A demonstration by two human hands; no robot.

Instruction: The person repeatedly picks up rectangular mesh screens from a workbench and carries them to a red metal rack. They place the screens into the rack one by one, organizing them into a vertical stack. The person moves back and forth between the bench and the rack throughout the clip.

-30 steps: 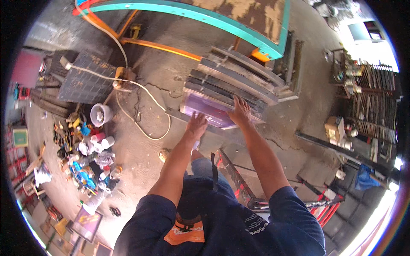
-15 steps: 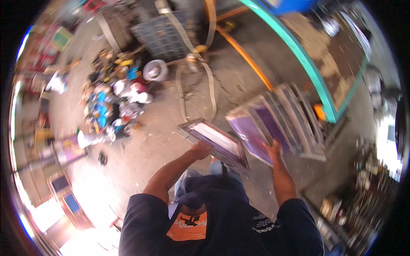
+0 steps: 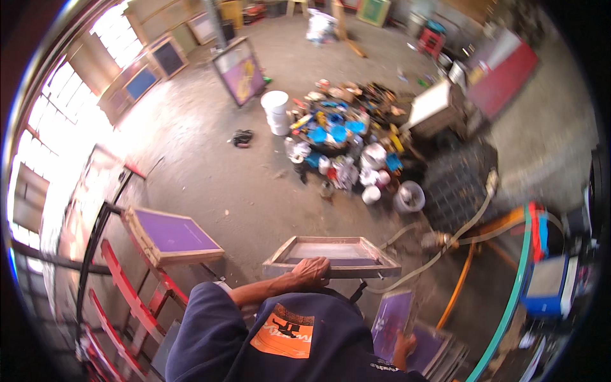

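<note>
My left hand [image 3: 310,270] is closed round the near edge of a wooden-framed printing screen [image 3: 340,270], held out level in front of my body. Its mesh looks pale with a purple strip. Down at my right side, my right hand [image 3: 404,349] grips the edge of a purple screen frame [image 3: 389,318], which stands tilted; part of that hand is hidden by the sleeve and blur. Against it leans a stack of similar frames [image 3: 439,350], partly cut off by my body and the lower right.
Another purple screen [image 3: 175,232] rests on a red metal rack [image 3: 130,302] at left. Ahead lies a heap of tubs and litter [image 3: 344,130], beside a white bucket [image 3: 276,114]. A hose [image 3: 439,254] crosses the floor near a turquoise-edged table [image 3: 512,305] at right.
My view and body have turned left, bringing the red rack into sight. The left-hand screen has turned with me; my right hand stays at the purple frame, now lower in view.
</note>
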